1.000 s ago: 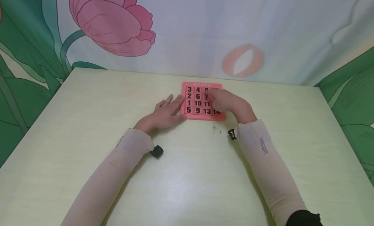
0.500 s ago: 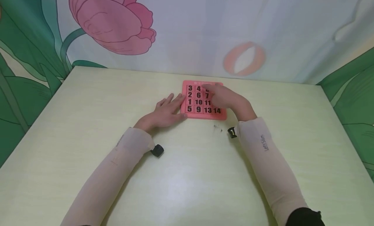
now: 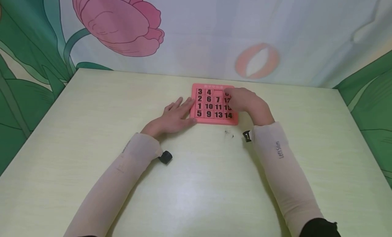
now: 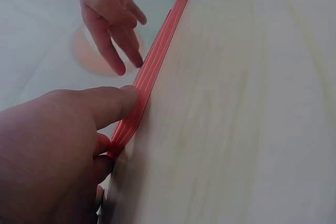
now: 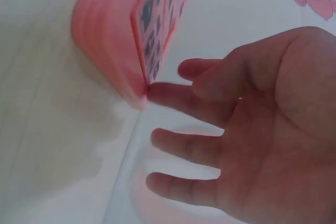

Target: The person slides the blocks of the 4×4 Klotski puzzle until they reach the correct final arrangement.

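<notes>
A pink sliding number puzzle (image 3: 214, 122) lies on the table, its tiles printed with black numbers. My left hand (image 3: 172, 120) rests at its left side with fingers spread and straight. In the left wrist view the thumb (image 4: 118, 100) of that hand presses the puzzle's side edge (image 4: 157, 59). At the top right corner is my right hand (image 3: 245, 100), its index fingertip on a partly covered tile (image 3: 227, 94) that looks like the 8. To that tile's left, the third space of the top row holds no tile. The right wrist view shows the fingers (image 5: 189, 145) extended and apart.
The pale table (image 3: 183, 182) stretches around the puzzle on all sides. A small dark mark (image 3: 228, 132) shows just in front of it. Behind the table hangs a curtain (image 3: 196, 32) with printed flowers and leaves.
The 8 tile has slid right from the top row's third column to the fourth, and the gap now lies in the third. My right hand moved right with it; the left stayed put.
</notes>
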The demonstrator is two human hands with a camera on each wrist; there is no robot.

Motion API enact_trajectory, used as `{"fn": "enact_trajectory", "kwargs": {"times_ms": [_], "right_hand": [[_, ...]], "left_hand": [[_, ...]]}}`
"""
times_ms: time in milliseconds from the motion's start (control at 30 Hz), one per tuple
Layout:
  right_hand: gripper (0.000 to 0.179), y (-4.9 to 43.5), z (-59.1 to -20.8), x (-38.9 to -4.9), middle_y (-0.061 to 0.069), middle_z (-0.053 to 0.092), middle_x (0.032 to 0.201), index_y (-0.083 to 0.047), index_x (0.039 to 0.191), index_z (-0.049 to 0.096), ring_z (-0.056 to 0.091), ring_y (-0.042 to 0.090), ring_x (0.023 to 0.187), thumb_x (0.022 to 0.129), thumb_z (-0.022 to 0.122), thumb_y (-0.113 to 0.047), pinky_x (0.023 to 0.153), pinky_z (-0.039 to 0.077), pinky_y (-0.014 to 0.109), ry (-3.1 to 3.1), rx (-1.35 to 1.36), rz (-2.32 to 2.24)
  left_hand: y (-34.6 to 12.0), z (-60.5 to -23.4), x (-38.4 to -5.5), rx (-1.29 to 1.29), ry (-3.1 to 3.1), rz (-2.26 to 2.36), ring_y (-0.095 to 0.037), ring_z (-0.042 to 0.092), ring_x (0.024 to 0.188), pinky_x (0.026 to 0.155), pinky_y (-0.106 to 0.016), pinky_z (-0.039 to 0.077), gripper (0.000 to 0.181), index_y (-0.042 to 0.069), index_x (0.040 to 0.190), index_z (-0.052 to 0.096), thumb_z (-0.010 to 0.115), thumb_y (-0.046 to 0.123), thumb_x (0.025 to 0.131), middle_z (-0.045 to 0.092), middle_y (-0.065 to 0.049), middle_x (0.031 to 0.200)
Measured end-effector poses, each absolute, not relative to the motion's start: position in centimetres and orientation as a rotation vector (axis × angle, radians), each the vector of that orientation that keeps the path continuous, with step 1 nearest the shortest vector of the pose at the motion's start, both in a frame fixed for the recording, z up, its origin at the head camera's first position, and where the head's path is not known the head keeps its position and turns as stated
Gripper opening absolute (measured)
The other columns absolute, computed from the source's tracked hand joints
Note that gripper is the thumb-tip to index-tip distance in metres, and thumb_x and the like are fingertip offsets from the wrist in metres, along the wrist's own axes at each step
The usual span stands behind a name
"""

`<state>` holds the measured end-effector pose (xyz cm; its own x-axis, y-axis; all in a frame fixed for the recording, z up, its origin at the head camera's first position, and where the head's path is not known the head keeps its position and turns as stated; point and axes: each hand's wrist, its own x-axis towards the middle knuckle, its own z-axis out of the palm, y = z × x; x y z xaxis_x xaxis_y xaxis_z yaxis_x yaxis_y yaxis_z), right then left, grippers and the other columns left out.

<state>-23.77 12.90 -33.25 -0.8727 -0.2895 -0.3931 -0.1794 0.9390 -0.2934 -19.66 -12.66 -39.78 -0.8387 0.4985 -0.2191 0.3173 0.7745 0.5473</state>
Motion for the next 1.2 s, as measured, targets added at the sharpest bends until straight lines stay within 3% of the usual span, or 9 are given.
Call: {"fn": "enact_trajectory", "kwargs": {"times_ms": [200, 333, 467, 567, 667, 833, 1000, 1067, 1200], "right_hand": [[0.057, 12.3, -33.6, -24.0, 0.015, 0.036, 0.159, -0.007, 0.158, 0.035, 0.03, 0.034, 0.145, 0.101, 0.035, -0.001, 0.12, 0.021, 0.05, 2.68, -0.43, -0.399], [0.058, 10.5, -34.2, -24.0, 0.011, 0.034, 0.161, -0.01, 0.157, 0.038, 0.019, 0.035, 0.151, 0.101, 0.037, 0.001, 0.12, 0.02, 0.047, 2.646, -0.592, -0.428], [0.063, 9.1, -34.5, -23.8, 0.01, 0.035, 0.161, -0.016, 0.158, 0.037, 0.025, 0.033, 0.149, 0.098, 0.035, 0.004, 0.112, 0.033, 0.042, 2.606, -0.623, -0.396], [0.065, 9.1, -34.3, -23.7, 0.011, 0.035, 0.161, -0.018, 0.16, 0.033, 0.043, 0.031, 0.13, 0.098, 0.035, 0.002, 0.094, 0.042, 0.042, 2.585, -0.55, -0.423], [0.063, 9.6, -33.7, -23.7, 0.011, 0.043, 0.154, -0.016, 0.161, 0.029, 0.048, 0.029, 0.111, 0.1, 0.036, -0.001, 0.095, 0.043, 0.043, 2.611, -0.464, -0.412], [0.055, 10.0, -33.6, -23.7, 0.013, 0.05, 0.146, -0.012, 0.159, 0.034, 0.049, 0.03, 0.118, 0.104, 0.037, -0.008, 0.113, 0.031, 0.054, 2.689, -0.383, -0.311], [0.053, 8.5, -34.2, -23.6, 0.008, 0.038, 0.159, -0.013, 0.157, 0.04, 0.023, 0.034, 0.15, 0.104, 0.038, -0.005, 0.12, 0.02, 0.051, 2.663, -0.597, -0.382], [0.056, 7.9, -34.4, -23.5, 0.005, 0.036, 0.161, -0.016, 0.157, 0.041, 0.012, 0.032, 0.153, 0.103, 0.036, -0.002, 0.12, 0.017, 0.05, 2.63, -0.674, -0.407], [0.058, 7.3, -34.7, -23.4, 0.003, 0.036, 0.161, -0.021, 0.157, 0.04, 0.008, 0.029, 0.154, 0.103, 0.037, -0.002, 0.12, 0.016, 0.051, 2.594, -0.694, -0.402]], "left_hand": [[-12.5, -39.7, -19.7, 0.625, 2.619, 0.707, -0.024, -0.013, 0.153, 0.12, -0.045, -0.007, 0.079, 0.019, 0.164, 0.008, 0.045, 0.052, 0.103, 0.001, 0.002, 0.169], [-12.7, -39.9, -19.6, 0.638, 2.62, 0.696, -0.025, -0.013, 0.153, 0.12, -0.047, -0.006, 0.078, 0.018, 0.164, 0.007, 0.043, 0.052, 0.104, 0.001, 0.0, 0.169], [-12.8, -40.1, -19.6, 0.649, 2.627, 0.682, -0.026, -0.012, 0.153, 0.12, -0.048, -0.005, 0.079, 0.02, 0.164, 0.006, 0.042, 0.055, 0.104, 0.001, 0.0, 0.169], [-12.8, -40.2, -19.7, 0.656, 2.633, 0.671, -0.025, -0.013, 0.153, 0.12, -0.048, -0.005, 0.079, 0.02, 0.164, 0.005, 0.041, 0.057, 0.103, 0.0, 0.001, 0.169], [-12.9, -40.2, -19.8, 0.663, 2.635, 0.675, -0.025, -0.013, 0.153, 0.12, -0.048, -0.005, 0.079, 0.02, 0.164, 0.005, 0.041, 0.056, 0.103, 0.0, 0.001, 0.169], [-12.9, -40.3, -19.9, 0.665, 2.639, 0.672, -0.025, -0.013, 0.153, 0.12, -0.047, -0.006, 0.079, 0.02, 0.164, 0.005, 0.041, 0.056, 0.103, 0.0, 0.001, 0.169], [-12.9, -40.3, -19.8, 0.659, 2.643, 0.657, -0.026, -0.012, 0.153, 0.12, -0.049, -0.005, 0.08, 0.022, 0.164, 0.004, 0.041, 0.057, 0.103, 0.0, 0.001, 0.169], [-12.9, -40.2, -19.7, 0.664, 2.641, 0.659, -0.026, -0.012, 0.153, 0.12, -0.049, -0.004, 0.08, 0.022, 0.164, 0.003, 0.041, 0.057, 0.103, 0.0, 0.001, 0.169], [-12.9, -39.9, -19.7, 0.676, 2.636, 0.659, -0.027, -0.013, 0.153, 0.12, -0.05, -0.005, 0.081, 0.022, 0.164, 0.002, 0.042, 0.057, 0.103, -0.001, 0.001, 0.169]]}}
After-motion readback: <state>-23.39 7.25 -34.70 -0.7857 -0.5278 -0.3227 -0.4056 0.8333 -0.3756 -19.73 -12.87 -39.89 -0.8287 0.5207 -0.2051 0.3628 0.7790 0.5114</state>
